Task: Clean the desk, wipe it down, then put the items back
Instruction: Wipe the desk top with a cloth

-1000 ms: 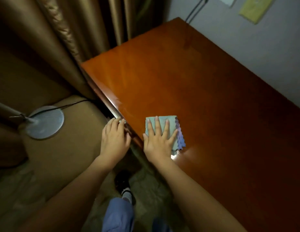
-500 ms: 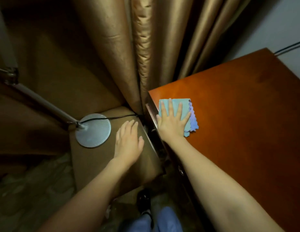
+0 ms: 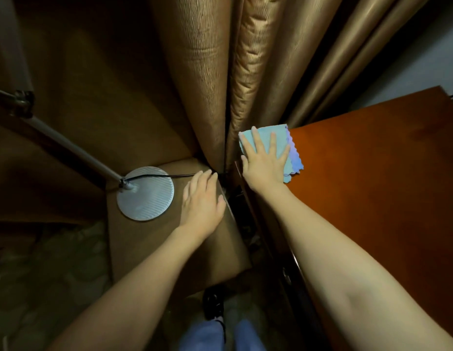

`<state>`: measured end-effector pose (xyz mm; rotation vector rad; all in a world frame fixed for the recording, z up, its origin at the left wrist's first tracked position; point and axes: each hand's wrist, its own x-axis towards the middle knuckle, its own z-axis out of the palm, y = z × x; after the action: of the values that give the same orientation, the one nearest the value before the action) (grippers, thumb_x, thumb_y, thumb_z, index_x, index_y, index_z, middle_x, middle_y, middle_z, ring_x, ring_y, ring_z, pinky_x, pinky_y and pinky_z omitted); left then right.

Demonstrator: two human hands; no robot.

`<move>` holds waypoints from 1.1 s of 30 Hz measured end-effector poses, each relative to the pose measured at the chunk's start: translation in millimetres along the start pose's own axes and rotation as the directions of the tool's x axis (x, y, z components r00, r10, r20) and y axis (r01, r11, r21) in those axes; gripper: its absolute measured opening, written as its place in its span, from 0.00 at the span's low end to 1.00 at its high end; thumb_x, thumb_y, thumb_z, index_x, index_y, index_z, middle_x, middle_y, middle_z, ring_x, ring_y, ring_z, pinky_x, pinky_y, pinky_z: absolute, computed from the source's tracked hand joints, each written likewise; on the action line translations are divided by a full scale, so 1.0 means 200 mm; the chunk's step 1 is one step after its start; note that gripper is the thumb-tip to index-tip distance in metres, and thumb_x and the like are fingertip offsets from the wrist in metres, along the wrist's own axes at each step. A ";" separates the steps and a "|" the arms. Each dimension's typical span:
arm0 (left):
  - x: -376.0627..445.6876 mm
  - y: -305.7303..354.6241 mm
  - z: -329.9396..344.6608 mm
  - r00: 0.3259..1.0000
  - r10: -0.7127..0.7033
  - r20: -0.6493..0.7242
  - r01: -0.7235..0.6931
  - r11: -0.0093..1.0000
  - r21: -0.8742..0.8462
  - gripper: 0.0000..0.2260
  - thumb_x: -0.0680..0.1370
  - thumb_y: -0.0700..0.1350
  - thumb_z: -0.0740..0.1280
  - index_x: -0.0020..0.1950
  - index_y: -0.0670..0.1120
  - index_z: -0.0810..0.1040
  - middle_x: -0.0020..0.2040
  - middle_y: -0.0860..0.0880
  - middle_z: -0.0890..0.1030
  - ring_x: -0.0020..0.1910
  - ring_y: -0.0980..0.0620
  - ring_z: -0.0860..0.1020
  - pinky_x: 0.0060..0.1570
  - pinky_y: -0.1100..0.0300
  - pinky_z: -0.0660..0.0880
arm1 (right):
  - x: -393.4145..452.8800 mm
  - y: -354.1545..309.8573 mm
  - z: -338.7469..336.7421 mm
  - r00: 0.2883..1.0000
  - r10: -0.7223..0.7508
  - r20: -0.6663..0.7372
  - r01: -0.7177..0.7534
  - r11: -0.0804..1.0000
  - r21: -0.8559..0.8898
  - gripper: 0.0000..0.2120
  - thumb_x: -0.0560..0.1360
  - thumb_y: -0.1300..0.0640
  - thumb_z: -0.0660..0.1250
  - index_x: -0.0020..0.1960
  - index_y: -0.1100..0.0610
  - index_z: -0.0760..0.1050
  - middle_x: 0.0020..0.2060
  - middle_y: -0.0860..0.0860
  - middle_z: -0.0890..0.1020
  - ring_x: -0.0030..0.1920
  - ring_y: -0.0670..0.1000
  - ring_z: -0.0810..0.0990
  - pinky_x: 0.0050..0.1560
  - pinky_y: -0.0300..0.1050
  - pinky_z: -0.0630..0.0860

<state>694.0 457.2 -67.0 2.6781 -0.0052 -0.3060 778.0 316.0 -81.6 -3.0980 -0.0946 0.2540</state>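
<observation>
A folded light-blue cloth (image 3: 291,158) with a purple scalloped edge lies on the far left corner of the glossy red-brown wooden desk (image 3: 372,173). My right hand (image 3: 264,163) presses flat on the cloth with fingers spread and straight. My left hand (image 3: 201,201) rests flat, fingers straight, on a brown padded surface (image 3: 169,249) left of the desk. A dark gap separates that surface from the desk's edge.
A round silver lamp base (image 3: 145,193) with a pole and black cable stands on the brown surface, close to my left hand. Gold curtains (image 3: 220,72) hang right behind the desk corner. A grey wall (image 3: 422,59) is at the upper right. My shoes and legs show below.
My right hand slid the cloth along the desk's left edge to the far corner by the curtains. My left hand left the desk edge and came to rest on the brown surface.
</observation>
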 end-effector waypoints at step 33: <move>-2.07 1.10 0.81 0.709 0.636 0.303 -0.675 0.738 0.030 0.24 0.81 0.50 0.57 0.75 0.46 0.59 0.75 0.48 0.60 0.75 0.50 0.53 0.73 0.52 0.53 | -3.29 0.77 0.47 0.722 0.680 0.127 -0.691 0.699 0.184 0.28 0.80 0.40 0.33 0.74 0.44 0.57 0.72 0.46 0.67 0.72 0.56 0.62 0.69 0.63 0.52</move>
<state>265.8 211.2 -26.2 2.5287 -1.0889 -0.4439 124.3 123.6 -74.0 -2.7463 1.0427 0.3237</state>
